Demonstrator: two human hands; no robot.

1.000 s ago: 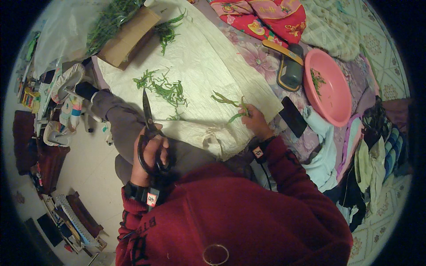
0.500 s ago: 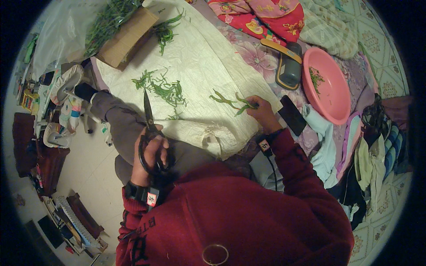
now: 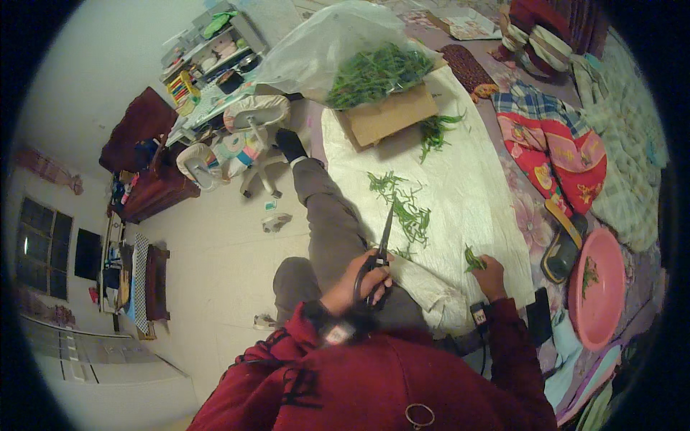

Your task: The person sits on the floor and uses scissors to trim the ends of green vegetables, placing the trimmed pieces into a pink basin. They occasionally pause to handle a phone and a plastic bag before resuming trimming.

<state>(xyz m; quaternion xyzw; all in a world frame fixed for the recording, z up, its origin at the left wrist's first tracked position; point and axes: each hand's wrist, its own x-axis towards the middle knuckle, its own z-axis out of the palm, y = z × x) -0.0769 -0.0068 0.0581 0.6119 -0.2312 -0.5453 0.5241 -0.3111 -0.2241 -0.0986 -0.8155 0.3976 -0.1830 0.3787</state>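
Note:
My left hand (image 3: pixel 368 279) is closed around the black handles of a pair of scissors (image 3: pixel 387 231), whose blades point away from me over my thigh. In my right hand (image 3: pixel 491 278), the fingers pinch a small bunch of slender green chili peppers (image 3: pixel 472 260) above the right side of a white woven sheet (image 3: pixel 478 187). Loose green pieces (image 3: pixel 410 215) lie scattered on the sheet beyond the scissor tips. A separate little heap of long green peppers (image 3: pixel 434 136) sits beside a cardboard box (image 3: pixel 393 117). The scissors and the held peppers are apart.
Clear plastic lines the box, which is piled with greens (image 3: pixel 381 72). At my right stand a pink basin (image 3: pixel 599 302) with a few green bits, a dark grey and yellow device (image 3: pixel 562 248) and a dark phone (image 3: pixel 539 316). Red patterned cloth (image 3: pixel 553 154) lies farther back. A wheeled chair (image 3: pixel 257 154) is at the left.
The view has swung left and up, so the sheet sits farther right. The peppers in my right hand, spread out before, now show as a shorter, tighter bunch. My left hand keeps the scissors.

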